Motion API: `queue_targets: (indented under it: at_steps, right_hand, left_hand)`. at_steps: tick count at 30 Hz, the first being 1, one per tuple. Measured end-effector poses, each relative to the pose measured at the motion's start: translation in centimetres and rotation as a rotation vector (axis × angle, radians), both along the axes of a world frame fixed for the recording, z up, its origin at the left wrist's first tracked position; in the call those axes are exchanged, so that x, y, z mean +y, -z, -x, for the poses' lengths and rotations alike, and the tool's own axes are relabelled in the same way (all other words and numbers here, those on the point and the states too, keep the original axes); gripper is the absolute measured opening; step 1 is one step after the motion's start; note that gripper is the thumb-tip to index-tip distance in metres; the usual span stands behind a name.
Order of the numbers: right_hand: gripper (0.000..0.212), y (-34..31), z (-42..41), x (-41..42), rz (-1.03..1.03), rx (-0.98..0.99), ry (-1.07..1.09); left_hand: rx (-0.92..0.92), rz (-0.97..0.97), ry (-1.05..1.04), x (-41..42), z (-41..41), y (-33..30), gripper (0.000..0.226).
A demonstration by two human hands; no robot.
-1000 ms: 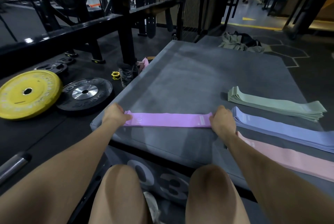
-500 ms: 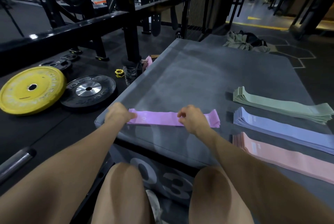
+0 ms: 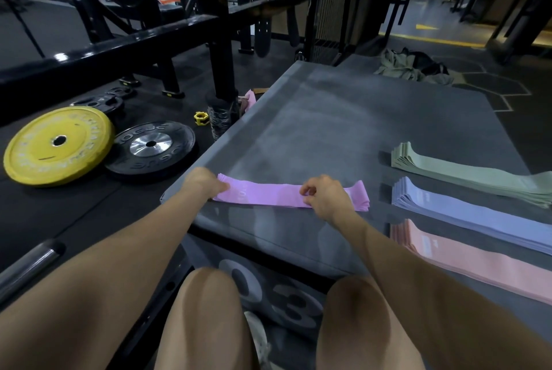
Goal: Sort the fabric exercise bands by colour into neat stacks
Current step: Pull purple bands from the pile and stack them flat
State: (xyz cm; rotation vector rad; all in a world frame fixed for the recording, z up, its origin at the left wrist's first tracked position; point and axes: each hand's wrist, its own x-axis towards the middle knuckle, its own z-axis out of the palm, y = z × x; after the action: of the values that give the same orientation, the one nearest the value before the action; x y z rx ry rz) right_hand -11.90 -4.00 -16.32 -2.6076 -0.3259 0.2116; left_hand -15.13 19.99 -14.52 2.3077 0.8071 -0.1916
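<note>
Sliding inward along the lilac stack, the right hand has left the far right end, where it sat a second ago, and now rests near the middle of the pile; the right end, out past its knuckles, is uncovered and shows its layered edges. Its fingers are curled, thumb and forefinger close together at the near edge of the top band, and it looks like a light pinch on the fabric, though the contact itself is hard to see. The left hand has barely moved: it holds the left end of the same stack, fingers curled over it near the corner of the tabletop.

Off to the right of the right hand lie three other piles, well apart from the lilac one: a green stack farthest from the person, a blue stack just nearer, and a pink stack closest to the knees. Each is one colour, with edges fairly well lined up.

My reading is that the sorting proper is nearly done and the hands are squaring this fourth pile, smoothing from the end toward the centre. I see no loose bands waiting on the tabletop, so what is left seems to be tidying: the exposed right end fans a little and could want a press to sit flush.
</note>
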Motion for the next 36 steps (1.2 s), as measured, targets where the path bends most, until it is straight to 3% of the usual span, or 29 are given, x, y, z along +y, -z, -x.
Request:
queue_targets:
  at_steps: [3,6,16,21,28,36]
  right_hand:
    - [0.023,-0.2,0.1,0.1,-0.010,0.013,0.013]
    - [0.025,-0.7,0.1,0.4,-0.013,0.030,-0.002]
    - [0.024,-1.9,-1.4,4.1,-0.145,0.058,0.009]
    - [0.025,-2.4,-1.3,3.5,-0.169,0.034,0.046]
    - [0.024,-2.0,-0.2,-0.5,-0.133,0.019,0.129]
    - [0.026,-0.4,0.1,-1.9,-0.255,0.072,0.215]
  left_hand:
    - [-0.062,0.263,-0.071,0.1,-0.2,-0.4,0.015]
    - [-0.096,0.395,-0.131,0.6,-0.4,-1.3,0.017]
    - [-0.151,-0.042,-0.069,3.8,-1.6,-7.6,0.035]
    - [-0.269,0.025,0.062,-1.5,-2.2,-7.0,0.027]
    - [-0.267,-0.016,0.177,-9.6,-2.2,-2.3,0.032]
    - [-0.255,-0.067,0.245,-12.6,-2.0,-0.5,0.022]
